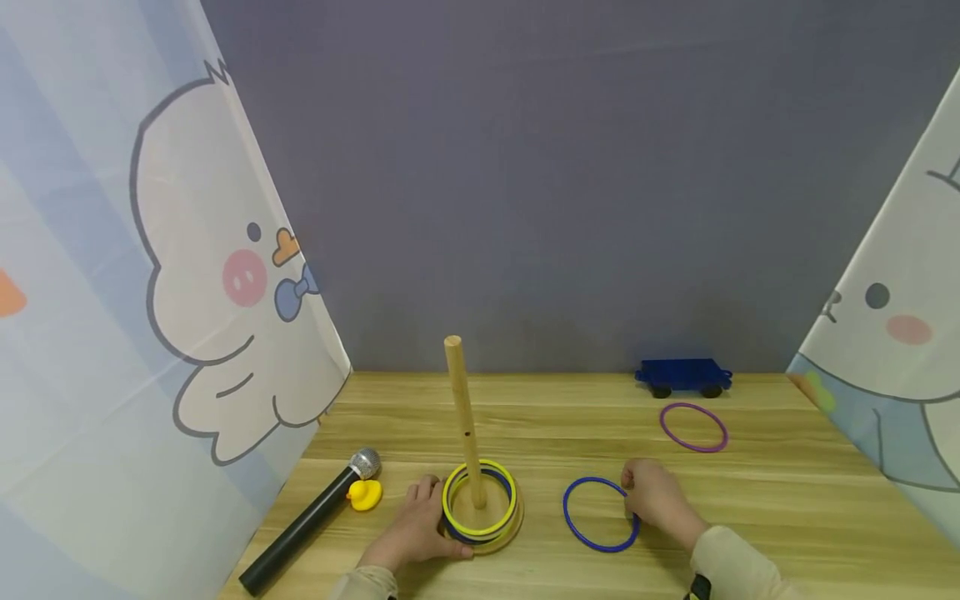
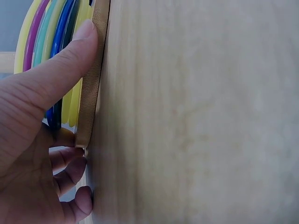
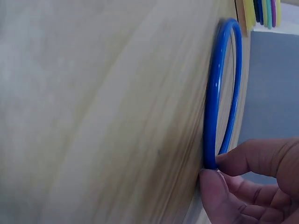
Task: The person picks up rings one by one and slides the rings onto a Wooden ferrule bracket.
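Grey wall rises behind a pale wooden table, with cartoon-printed curtains hanging at both sides. On the table the left hand rests against the round wooden base of a peg; the wrist view shows its thumb laid across the stacked rings while the curled fingers touch the base's edge. The right hand lies just right of the peg, its thumb and fingertips pinching the rim of a blue ring that lies flat on the wood. A purple ring sits farther back, near a blue toy wagon. A black microphone and a yellow rubber duck lie to the left.
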`<state>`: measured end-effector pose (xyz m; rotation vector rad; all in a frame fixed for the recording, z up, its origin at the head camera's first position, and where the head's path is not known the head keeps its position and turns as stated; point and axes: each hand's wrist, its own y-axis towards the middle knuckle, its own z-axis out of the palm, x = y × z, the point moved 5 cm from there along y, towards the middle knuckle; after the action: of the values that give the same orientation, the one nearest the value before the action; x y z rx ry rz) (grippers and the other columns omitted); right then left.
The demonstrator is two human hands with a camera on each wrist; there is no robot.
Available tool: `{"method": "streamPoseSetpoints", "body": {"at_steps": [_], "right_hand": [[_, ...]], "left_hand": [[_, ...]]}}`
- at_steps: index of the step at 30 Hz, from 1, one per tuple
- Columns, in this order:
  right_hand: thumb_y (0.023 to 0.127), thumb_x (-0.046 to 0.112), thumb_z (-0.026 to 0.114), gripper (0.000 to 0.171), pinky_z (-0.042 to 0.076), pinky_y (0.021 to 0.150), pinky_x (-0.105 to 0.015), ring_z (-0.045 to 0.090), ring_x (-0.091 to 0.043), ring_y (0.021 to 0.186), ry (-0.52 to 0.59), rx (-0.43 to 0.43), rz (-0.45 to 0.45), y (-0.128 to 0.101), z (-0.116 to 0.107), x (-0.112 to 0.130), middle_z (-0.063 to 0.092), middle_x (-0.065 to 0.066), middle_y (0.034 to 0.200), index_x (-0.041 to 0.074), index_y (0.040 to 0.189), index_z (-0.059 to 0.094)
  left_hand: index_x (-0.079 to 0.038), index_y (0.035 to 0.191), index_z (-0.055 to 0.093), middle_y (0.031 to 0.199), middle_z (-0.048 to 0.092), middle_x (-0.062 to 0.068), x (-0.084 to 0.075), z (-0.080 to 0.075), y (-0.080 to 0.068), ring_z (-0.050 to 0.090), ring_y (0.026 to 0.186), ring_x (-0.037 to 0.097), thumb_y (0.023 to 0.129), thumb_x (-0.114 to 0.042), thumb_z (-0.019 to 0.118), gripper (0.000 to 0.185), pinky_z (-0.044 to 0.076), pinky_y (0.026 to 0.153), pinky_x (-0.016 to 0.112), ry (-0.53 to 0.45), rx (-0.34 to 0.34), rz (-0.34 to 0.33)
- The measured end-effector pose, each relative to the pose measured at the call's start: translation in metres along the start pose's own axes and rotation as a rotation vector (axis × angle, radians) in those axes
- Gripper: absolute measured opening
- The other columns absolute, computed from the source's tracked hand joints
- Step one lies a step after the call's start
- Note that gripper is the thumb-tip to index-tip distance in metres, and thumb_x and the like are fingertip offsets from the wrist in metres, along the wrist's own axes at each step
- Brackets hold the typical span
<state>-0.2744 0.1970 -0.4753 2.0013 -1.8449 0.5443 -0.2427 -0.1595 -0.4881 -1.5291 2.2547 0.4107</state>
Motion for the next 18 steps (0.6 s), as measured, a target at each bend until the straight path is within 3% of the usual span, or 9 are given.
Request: {"method": "streamPoseSetpoints", "body": {"at_steps": [3, 6, 12, 18], "right_hand": [[0.06, -0.006, 0.073, 0.027, 0.044, 0.063, -0.035, 0.046, -0.018, 0.063, -0.061, 0.006, -0.017, -0.0011, 0.0017, 0.0031, 0.051, 0.0, 0.069, 0.009, 0.074, 0.055], [0.062, -0.004, 0.075, 0.024, 0.047, 0.066, -0.038, 0.049, -0.016, 0.061, -0.038, 0.019, -0.014, -0.003, 0.0041, 0.0047, 0.053, 0.001, 0.068, 0.009, 0.072, 0.057], [0.071, -0.009, 0.068, 0.018, 0.051, 0.046, -0.029, 0.055, -0.017, 0.05, 0.219, 0.1, 0.097, -0.0087, 0.0101, 0.0045, 0.054, -0.005, 0.067, 0.004, 0.078, 0.06], [0.078, -0.008, 0.063, 0.012, 0.052, 0.048, -0.034, 0.054, -0.019, 0.054, 0.418, 0.147, 0.09, -0.0093, 0.0043, 0.0105, 0.055, -0.008, 0.067, -0.003, 0.089, 0.061]], "left_hand": [[0.007, 0.136, 0.043, 0.123, 0.041, 0.013, 0.001, 0.0009, -0.0001, 0.039, 0.11, 0.033, 0.059, -0.06, 0.086, 0.111, 0.04, 0.094, 0.052, -0.004, 0.003, -0.004], [0.007, 0.136, 0.043, 0.123, 0.041, 0.013, 0.0018, 0.0015, -0.0002, 0.039, 0.11, 0.032, 0.059, -0.06, 0.086, 0.11, 0.041, 0.095, 0.052, -0.007, 0.006, -0.009], [0.005, 0.137, 0.043, 0.125, 0.041, 0.013, 0.0021, 0.0017, 0.0004, 0.039, 0.11, 0.032, 0.058, -0.059, 0.087, 0.111, 0.041, 0.095, 0.053, -0.029, 0.009, -0.015], [0.003, 0.139, 0.042, 0.127, 0.041, 0.014, 0.0057, 0.0045, 0.0024, 0.04, 0.111, 0.033, 0.058, -0.062, 0.086, 0.113, 0.041, 0.095, 0.053, -0.013, 0.005, -0.018]]}}
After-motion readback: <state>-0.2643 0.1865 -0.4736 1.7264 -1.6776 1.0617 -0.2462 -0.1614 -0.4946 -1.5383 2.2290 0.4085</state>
